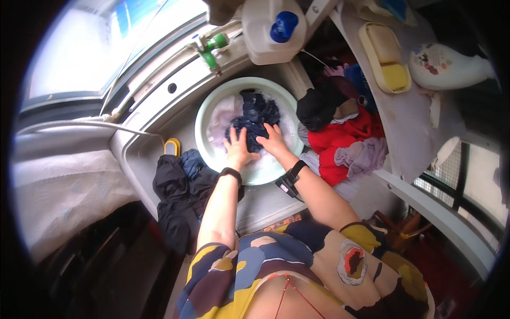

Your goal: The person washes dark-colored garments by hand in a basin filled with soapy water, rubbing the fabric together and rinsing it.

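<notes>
A pale green plastic basin [202,137] stands in a grey sink [159,137]. Sudsy water fills it, with a dark navy garment [259,109] bunched in the middle and a paler cloth [225,115] at its left. My left hand [238,150] is spread over the lower left of the dark garment, fingers apart. On its right side rests my right hand [274,142], thumb and fingers apart, fingertips touching the wet fabric. Neither hand shows a closed grip on the cloth.
Dark clothes [179,187] hang over the sink's front left, near a yellow-rimmed brush [172,146]. Red clothing [342,139] is heaped at the right. Behind are a green-handled tap [209,52] and a plastic jug [263,44]. A soap dish [368,40] and white bottle [446,65] occupy the right shelf.
</notes>
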Demonstrator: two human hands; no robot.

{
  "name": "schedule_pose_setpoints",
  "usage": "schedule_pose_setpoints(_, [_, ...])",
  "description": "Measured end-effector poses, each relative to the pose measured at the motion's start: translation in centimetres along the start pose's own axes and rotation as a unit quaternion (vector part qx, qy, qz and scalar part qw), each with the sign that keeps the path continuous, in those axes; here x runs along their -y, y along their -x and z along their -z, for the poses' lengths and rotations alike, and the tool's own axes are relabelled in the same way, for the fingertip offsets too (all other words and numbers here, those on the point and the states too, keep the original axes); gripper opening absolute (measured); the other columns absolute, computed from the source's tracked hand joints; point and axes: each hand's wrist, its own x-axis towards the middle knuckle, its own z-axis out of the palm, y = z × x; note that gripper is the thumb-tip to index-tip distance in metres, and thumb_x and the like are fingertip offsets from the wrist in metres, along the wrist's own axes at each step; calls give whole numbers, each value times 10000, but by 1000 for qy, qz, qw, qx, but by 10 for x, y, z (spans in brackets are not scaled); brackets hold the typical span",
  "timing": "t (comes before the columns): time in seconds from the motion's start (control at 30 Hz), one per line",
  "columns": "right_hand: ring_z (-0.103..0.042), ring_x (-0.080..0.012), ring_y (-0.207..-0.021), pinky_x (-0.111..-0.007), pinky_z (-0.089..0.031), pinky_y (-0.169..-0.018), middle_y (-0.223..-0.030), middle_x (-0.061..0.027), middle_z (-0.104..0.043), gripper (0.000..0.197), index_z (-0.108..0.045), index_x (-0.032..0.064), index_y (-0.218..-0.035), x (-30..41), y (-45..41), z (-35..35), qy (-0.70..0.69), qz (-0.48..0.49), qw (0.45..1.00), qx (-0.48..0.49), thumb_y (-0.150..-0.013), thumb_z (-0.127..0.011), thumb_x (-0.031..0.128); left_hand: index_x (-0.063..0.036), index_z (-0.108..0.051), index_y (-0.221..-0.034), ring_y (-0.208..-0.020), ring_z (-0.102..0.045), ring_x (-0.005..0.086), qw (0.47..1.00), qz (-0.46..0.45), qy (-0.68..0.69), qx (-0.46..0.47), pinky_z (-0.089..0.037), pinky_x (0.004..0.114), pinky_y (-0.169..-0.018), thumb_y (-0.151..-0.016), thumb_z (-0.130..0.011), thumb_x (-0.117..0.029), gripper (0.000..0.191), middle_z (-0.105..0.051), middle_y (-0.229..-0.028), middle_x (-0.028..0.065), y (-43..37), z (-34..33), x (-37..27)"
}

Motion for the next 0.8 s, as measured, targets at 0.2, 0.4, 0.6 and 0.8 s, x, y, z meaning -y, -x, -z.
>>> schedule_pose_setpoints(0.2, [-236, -340, -1377, -619, -244, -1025, -1501, -132, -255, 875, -228, 215, -1477, 51, 34, -2, -312, -166, 913, 206, -773, -681, 467, -132, -611, -1132, -978, -573, 404, 978, 47, 155, -128, -482, 412, -858, -568, -695, -24, 580, -530, -1083, 218, -5, 16, 63])
schedule_pose_setpoints(0.4, [-407, -287, -1269, -547, -388, -947, -1410, -97, -387, 800, -287, 191, -1437, 46, 21, 22, -507, -176, 825, 175, -815, -624, 566, -47, -629, -1001, -894, -584, 199, 896, -64, 438, 44, -447, 289, -835, -577, -695, -50, 429, -614, -954, 85, 53, 99, -24])
schedule_pose_setpoints(0.6, [-641, -196, -924, -333, -509, -864, -1025, -67, -663, 449, -596, 68, -1146, 68, 39, 12, -599, -125, 761, 213, -891, -587, 437, -21, -627, -954, -820, -585, 135, 841, -79, 525, 105, -463, 259, -772, -633, -693, -15, 328, -634, -843, 40, 117, 143, -24])
schedule_pose_setpoints(0.8, [-663, -255, -897, -408, -551, -816, -1037, -141, -652, 267, -564, -7, -1110, 35, 32, 13, -669, -189, 683, 225, -928, -482, 171, -28, -545, -1149, -981, -573, 183, 718, -104, 676, 133, -472, 297, -877, -685, -686, -7, 485, -577, -1059, 74, 103, 172, 9])
